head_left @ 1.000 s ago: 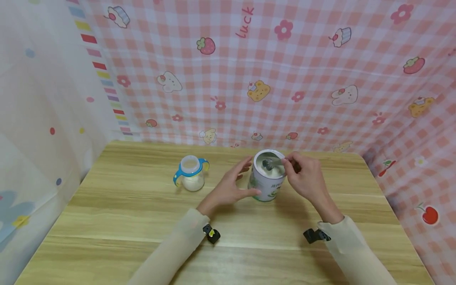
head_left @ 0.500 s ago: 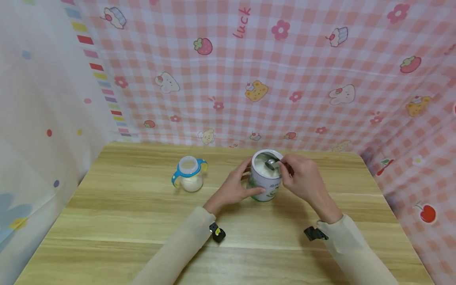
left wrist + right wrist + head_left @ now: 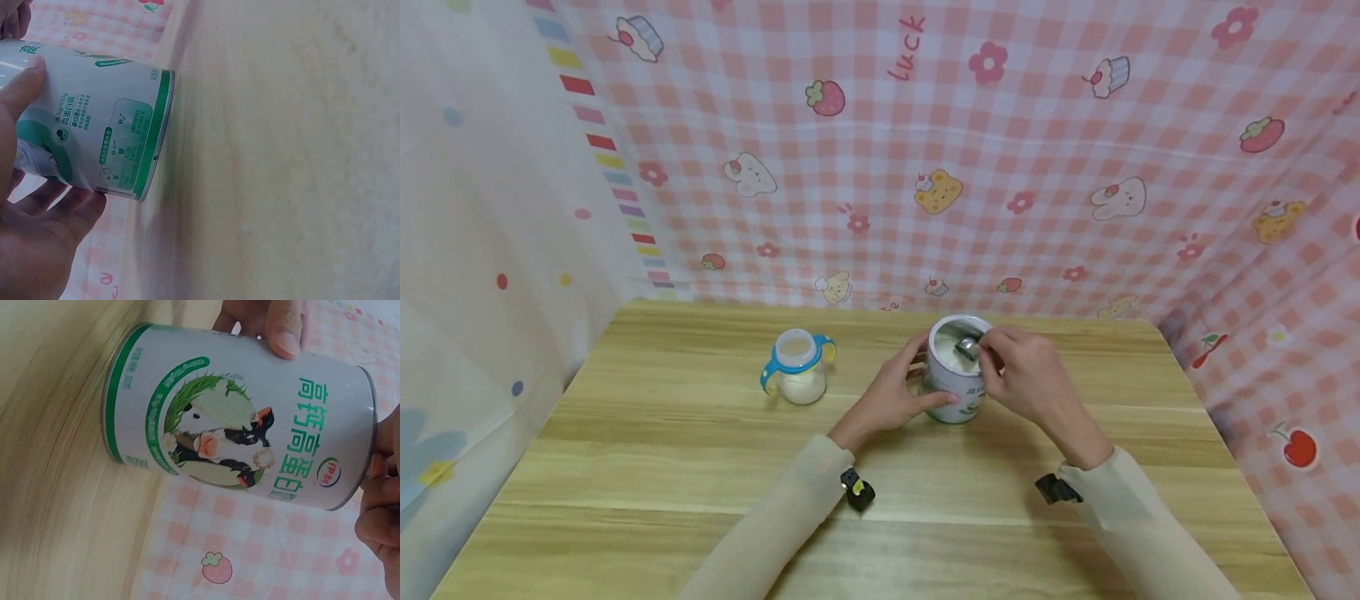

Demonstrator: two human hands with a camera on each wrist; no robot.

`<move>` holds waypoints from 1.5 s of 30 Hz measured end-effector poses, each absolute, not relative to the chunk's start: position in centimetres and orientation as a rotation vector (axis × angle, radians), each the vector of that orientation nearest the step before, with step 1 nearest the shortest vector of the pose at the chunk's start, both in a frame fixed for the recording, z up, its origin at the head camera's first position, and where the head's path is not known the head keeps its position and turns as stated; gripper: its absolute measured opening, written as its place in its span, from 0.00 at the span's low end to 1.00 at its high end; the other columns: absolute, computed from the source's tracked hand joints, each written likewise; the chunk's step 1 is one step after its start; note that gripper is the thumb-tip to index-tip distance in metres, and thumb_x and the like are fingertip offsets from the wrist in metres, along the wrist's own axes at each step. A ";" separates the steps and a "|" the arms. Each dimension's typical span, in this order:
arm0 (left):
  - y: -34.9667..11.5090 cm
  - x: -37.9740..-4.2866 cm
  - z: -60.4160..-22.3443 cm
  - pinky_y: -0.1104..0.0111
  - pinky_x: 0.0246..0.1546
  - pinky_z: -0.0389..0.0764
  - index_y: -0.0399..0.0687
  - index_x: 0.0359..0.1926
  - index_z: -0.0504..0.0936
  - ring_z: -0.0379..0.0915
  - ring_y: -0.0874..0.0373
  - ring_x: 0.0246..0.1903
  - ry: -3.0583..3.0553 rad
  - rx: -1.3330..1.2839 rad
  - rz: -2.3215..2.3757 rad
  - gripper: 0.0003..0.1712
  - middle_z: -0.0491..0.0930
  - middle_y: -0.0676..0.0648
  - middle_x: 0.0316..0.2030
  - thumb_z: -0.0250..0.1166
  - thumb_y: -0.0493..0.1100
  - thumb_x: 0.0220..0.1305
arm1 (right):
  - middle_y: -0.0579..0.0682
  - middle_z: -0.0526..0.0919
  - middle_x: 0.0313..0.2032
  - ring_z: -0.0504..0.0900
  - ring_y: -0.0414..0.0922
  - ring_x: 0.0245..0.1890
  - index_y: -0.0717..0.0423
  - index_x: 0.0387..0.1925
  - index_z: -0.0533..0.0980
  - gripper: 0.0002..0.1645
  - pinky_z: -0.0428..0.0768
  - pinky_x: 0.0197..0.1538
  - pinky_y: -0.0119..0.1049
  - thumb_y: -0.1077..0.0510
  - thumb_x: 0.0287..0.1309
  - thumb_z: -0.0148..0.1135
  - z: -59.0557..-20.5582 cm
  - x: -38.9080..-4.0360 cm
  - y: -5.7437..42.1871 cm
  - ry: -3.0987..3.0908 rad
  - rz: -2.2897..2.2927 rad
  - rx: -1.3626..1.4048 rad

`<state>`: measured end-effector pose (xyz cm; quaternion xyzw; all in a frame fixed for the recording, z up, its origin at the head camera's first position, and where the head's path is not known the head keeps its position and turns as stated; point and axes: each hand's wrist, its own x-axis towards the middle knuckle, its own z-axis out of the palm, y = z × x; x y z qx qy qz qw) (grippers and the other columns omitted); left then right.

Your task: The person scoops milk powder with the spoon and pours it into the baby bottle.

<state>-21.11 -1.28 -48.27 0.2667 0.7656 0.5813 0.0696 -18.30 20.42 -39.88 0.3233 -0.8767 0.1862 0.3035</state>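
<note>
A white and green milk powder can (image 3: 946,403) stands upright on the table, its top uncovered and pale powder inside. My left hand (image 3: 887,393) grips the can from the left, thumb at the front and fingers behind. My right hand (image 3: 1033,373) pinches a spoon (image 3: 967,347) at the can's mouth. The spoon's metal bowl shows just inside the rim; my fingers hide its handle. The right wrist view shows a cow on the can's label (image 3: 219,431). In the left wrist view, my left hand (image 3: 44,237) wraps the can (image 3: 94,119).
Left of the can stands a lidless baby bottle (image 3: 803,385) with blue and yellow handles and pale contents at its bottom. Both stand near the back of the wooden table (image 3: 647,467). A pink checked cloth (image 3: 880,167) hangs behind, and a pale cloth (image 3: 512,208) on the left.
My left hand has moved right and closed against the can. My right hand has moved slightly left, and the spoon's bowl has turned within the can's mouth. The bottle stays put.
</note>
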 end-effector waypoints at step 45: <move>-1.4 -21.1 -48.4 0.57 0.72 0.72 0.64 0.79 0.55 0.67 0.55 0.70 2.289 0.777 1.757 0.54 0.70 0.52 0.70 0.77 0.51 0.59 | 0.47 0.81 0.19 0.70 0.41 0.16 0.55 0.26 0.86 0.13 0.68 0.21 0.32 0.59 0.67 0.63 -37.4 -18.0 18.4 -2.809 0.971 0.432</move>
